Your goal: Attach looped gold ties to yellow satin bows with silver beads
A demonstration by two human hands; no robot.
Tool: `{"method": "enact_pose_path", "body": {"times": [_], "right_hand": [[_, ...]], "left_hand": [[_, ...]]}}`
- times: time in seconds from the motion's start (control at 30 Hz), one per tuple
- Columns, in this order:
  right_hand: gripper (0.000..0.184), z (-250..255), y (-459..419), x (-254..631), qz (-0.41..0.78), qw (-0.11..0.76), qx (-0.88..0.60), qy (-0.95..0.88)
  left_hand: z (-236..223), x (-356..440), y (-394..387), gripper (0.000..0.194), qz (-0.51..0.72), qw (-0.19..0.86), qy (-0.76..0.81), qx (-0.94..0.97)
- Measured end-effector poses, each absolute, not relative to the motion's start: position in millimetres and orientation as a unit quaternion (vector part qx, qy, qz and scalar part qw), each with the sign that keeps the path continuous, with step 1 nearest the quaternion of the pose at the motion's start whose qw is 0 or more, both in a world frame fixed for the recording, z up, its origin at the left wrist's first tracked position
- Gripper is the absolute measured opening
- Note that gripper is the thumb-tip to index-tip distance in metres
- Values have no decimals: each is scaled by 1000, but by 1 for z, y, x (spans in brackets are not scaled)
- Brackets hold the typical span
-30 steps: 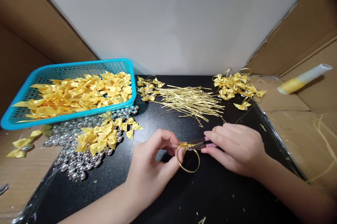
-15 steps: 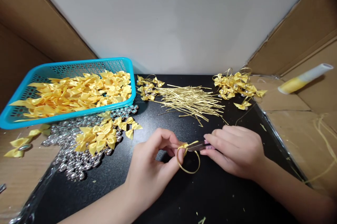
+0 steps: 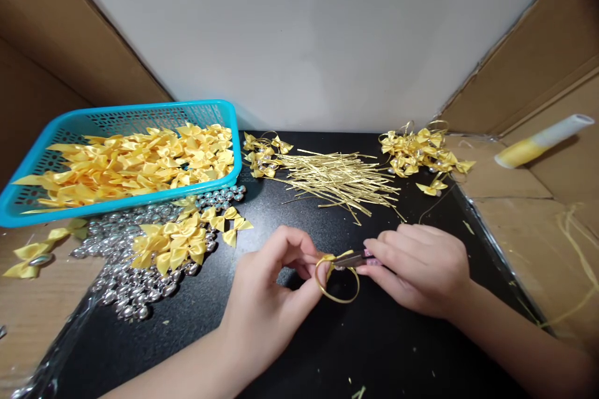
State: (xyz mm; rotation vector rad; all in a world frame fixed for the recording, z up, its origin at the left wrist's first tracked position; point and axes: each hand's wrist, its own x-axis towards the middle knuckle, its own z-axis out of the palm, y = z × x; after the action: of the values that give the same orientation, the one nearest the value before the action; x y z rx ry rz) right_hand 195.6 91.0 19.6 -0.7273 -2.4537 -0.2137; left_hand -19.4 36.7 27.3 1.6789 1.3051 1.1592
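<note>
Above the near middle of a black desk point(image 3: 196, 349) flecked with scraps, my left hand point(image 3: 276, 286) pinches a gold loop point(image 3: 339, 301), seemingly to steady it for the pink-handled tool point(image 3: 353, 258) clasped in my right hand point(image 3: 421, 268). To the left, silver beads point(image 3: 126, 290) lie partly under loose yellow bows point(image 3: 180, 243), with a blue basket point(image 3: 238, 143) of more bows beyond, probably kept within reach. Farther off, gold strips point(image 3: 341, 177) are piled before a white wall point(image 3: 304, 30), cardboard panels point(image 3: 524, 74) flanking left and right.
</note>
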Motion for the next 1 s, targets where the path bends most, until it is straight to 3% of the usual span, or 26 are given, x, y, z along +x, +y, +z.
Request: {"method": "enact_pose_path", "body": {"times": [0.57, 0.8, 1.0], "right_hand": [[18, 22, 88, 194, -96, 280, -274, -915], [16, 19, 98, 202, 1, 364, -348, -864], [13, -19, 117, 200, 56, 275, -438, -854]], "left_hand": [[28, -19, 38, 19, 441, 356, 511, 646], [25, -21, 41, 19, 445, 352, 515, 642], [12, -27, 51, 18, 510, 259, 516, 637]]}}
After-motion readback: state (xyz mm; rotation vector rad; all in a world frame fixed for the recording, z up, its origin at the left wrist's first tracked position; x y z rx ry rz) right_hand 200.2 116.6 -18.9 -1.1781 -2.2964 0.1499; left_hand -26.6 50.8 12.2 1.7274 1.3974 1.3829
